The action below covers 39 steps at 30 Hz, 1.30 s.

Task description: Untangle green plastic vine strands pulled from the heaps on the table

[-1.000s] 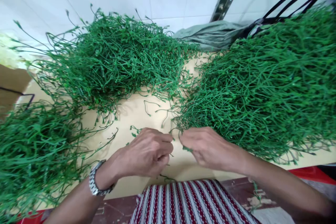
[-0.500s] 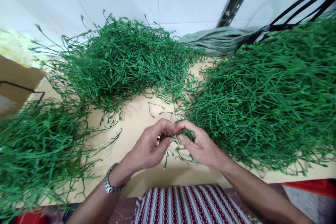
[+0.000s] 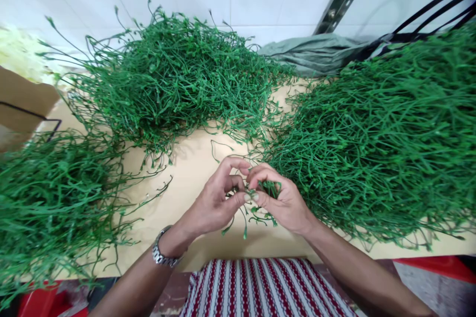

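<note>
My left hand and my right hand meet over the table, thumb tips nearly touching. Between them are a few thin green stems with small bud-like tips, some hanging below the fingers. My right hand pinches several stems against its palm, where a curled green clump shows. On my left hand the thumb and a bent finger press on the same stems, while its index finger arches above. Whether the stems are real plants or plastic, I cannot tell. Loose stems lie just beyond my fingers.
Big tangled heaps of green stems lie at the right, at the back and at the left of the tan table. A grey-green cloth bunches by the tiled wall. A brown box is far left.
My left index finger has lifted and opened out a little, and the thumbs have come closer together. The hanging stems have shifted. The camera view has moved slightly.
</note>
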Motion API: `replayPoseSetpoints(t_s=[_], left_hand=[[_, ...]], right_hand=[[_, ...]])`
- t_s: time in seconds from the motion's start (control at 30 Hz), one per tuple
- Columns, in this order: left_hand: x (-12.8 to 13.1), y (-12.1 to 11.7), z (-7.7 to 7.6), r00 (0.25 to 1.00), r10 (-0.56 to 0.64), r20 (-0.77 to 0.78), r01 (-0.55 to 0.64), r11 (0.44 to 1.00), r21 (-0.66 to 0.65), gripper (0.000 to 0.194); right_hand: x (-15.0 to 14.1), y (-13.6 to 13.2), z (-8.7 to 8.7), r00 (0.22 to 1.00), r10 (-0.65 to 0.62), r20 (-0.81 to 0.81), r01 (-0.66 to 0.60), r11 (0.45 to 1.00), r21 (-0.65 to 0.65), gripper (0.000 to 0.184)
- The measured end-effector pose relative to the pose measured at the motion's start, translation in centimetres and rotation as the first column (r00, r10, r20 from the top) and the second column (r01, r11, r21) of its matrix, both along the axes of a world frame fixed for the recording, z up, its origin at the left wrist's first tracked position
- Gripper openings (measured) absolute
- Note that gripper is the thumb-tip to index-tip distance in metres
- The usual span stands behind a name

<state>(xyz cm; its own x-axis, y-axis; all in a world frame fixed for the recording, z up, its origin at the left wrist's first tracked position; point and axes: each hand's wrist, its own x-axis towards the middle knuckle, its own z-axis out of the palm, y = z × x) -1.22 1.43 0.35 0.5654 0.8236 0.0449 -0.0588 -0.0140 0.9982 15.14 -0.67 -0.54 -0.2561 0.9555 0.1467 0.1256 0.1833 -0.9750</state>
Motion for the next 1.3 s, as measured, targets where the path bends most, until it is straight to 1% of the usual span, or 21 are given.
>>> replayPoseSetpoints(t_s=[0.07,0.17,0.2,0.23,0.33,0.4,0.5,0.6,0.67,0.73,0.77,0.8,0.83,0.9,0.97,1.0,1.07,1.1,1.13,1.23,1.3], left_hand=[[0.0,0.0,0.1,0.996,0.016,-0.086,-0.007,0.995,0.101,0.032],[0.0,-0.1,0.2,0.976,0.039,-0.215,0.012,0.973,0.231,0.035],[-0.1,-0.1,0.3,0.966,0.044,-0.254,0.026,0.964,0.265,0.034],[-0.1,-0.1,0.5,0.956,0.053,-0.289,0.037,0.954,0.298,0.031],[-0.3,-0.1,1.2,0.918,0.114,-0.38,0.053,0.915,0.401,0.022],[-0.5,-0.1,1.7,0.879,0.141,-0.455,0.09,0.889,0.45,0.017],[-0.5,-0.3,2.3,0.782,0.157,-0.604,0.191,0.861,0.471,0.016],[-0.2,-0.6,2.6,0.663,0.192,-0.723,0.283,0.83,0.48,0.018],[0.1,-0.8,2.5,0.598,0.229,-0.769,0.341,0.795,0.502,0.019],[0.2,-0.9,2.4,0.561,0.252,-0.789,0.392,0.758,0.521,0.019],[0.2,-0.9,2.4,0.556,0.255,-0.791,0.407,0.747,0.526,0.018],[0.1,-0.9,2.3,0.562,0.249,-0.789,0.413,0.742,0.528,0.018],[0.0,-0.9,2.3,0.582,0.23,-0.78,0.413,0.743,0.527,0.019],[-0.3,-0.6,2.4,0.664,0.135,-0.735,0.411,0.755,0.51,0.021],[-0.7,-0.3,2.6,0.768,-0.028,-0.64,0.419,0.777,0.47,0.024],[-0.9,0.0,2.7,0.815,-0.109,-0.569,0.418,0.79,0.448,0.024],[-1.4,0.5,3.0,0.882,-0.211,-0.422,0.388,0.833,0.394,0.023],[-1.6,0.7,3.1,0.907,-0.224,-0.357,0.356,0.861,0.364,0.021],[-1.8,0.9,3.2,0.926,-0.219,-0.308,0.32,0.888,0.331,0.02],[-2.5,1.5,3.4,0.955,-0.164,-0.248,0.226,0.943,0.245,0.019],[-3.1,1.8,3.6,0.964,-0.128,-0.234,0.183,0.956,0.231,0.021]], right_hand=[[0.0,-0.1,-0.1,1.0,0.014,-0.011,-0.015,0.999,-0.036,0.004],[0.0,-0.3,-0.3,0.998,0.009,0.065,-0.007,0.999,-0.038,0.003],[0.1,-0.3,-0.3,0.995,0.006,0.099,-0.005,1.0,-0.016,0.001],[0.2,-0.4,-0.2,0.991,0.005,0.136,-0.007,1.0,0.011,0.004],[0.4,-0.5,0.3,0.964,0.029,0.263,-0.055,0.994,0.093,0.019],[0.5,-0.7,0.7,0.927,0.051,0.371,-0.107,0.985,0.133,0.025],[0.3,-1.3,1.2,0.831,0.044,0.554,-0.168,0.97,0.176,0.028],[0.0,-1.9,1.2,0.698,-0.054,0.714,-0.195,0.945,0.262,0.035],[-0.3,-2.1,1.0,0.592,-0.131,0.795,-0.211,0.927,0.31,0.034],[-0.4,-2.1,0.9,0.506,-0.17,0.846,-0.244,0.912,0.329,0.03],[-0.4,-2.0,0.9,0.487,-0.176,0.856,-0.259,0.906,0.334,0.028],[-0.3,-1.9,0.9,0.493,-0.166,0.854,-0.272,0.903,0.333,0.027],[-0.2,-1.8,1.0,0.526,-0.139,0.839,-0.281,0.902,0.326,0.026],[0.3,-1.4,1.4,0.637,-0.025,0.771,-0.303,0.911,0.28,0.024],[0.9,-1.1,1.8,0.745,0.162,0.647,-0.366,0.91,0.194,0.023],[1.3,-1.0,2.1,0.778,0.271,0.567,-0.422,0.894,0.153,0.023],[1.9,-0.7,2.5,0.802,0.431,0.414,-0.51,0.854,0.1,0.024],[2.1,-0.6,2.7,0.812,0.457,0.363,-0.517,0.851,0.086,0.025],[2.4,-0.5,2.9,0.829,0.449,0.335,-0.498,0.864,0.073,0.024],[3.0,-0.2,3.6,0.894,0.319,0.315,-0.353,0.934,0.057,0.017],[3.4,-0.2,4.0,0.915,0.275,0.294,-0.314,0.945,0.093,0.015]])
